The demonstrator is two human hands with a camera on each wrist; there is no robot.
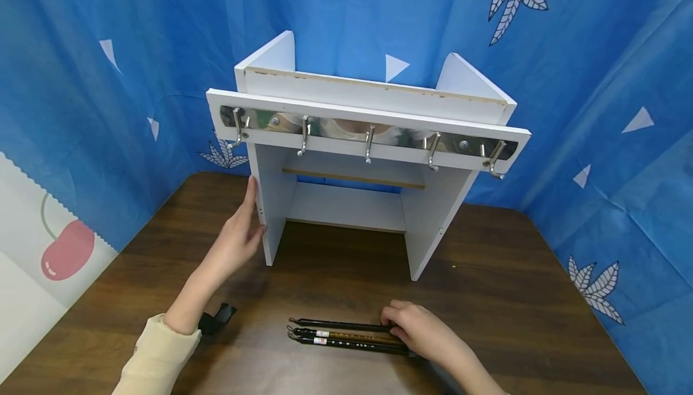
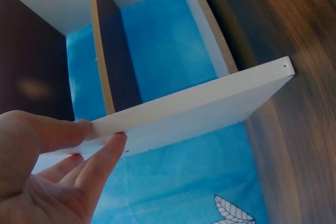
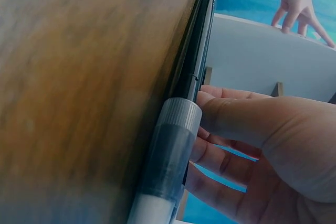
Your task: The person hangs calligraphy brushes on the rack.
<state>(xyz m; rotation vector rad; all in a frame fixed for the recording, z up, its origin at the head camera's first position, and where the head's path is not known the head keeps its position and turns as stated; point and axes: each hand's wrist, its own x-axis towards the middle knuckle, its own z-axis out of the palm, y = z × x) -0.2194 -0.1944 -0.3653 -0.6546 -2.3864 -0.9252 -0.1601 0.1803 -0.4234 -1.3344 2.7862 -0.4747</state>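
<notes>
Several thin calligraphy brushes (image 1: 346, 335) with hanging loops lie side by side on the table, in front of a white shelf rack (image 1: 335, 199). My right hand (image 1: 419, 329) is at their right end and pinches the farthest black brush (image 1: 346, 324) between thumb and fingers. Close up in the right wrist view, a clear ribbed cap (image 3: 173, 135) sits on a brush beside this hand. My left hand (image 1: 238, 235) touches the front edge of the rack's left side panel (image 2: 199, 95), its fingers mostly straight.
Across the rack's front runs a rail with several metal hooks (image 1: 370, 142). Black material (image 1: 216, 318) lies by the left sleeve. Blue curtains (image 1: 346, 16) hang behind the brown wooden table (image 1: 503, 299). A white cloth with a cherry print (image 1: 67, 251) is at the left.
</notes>
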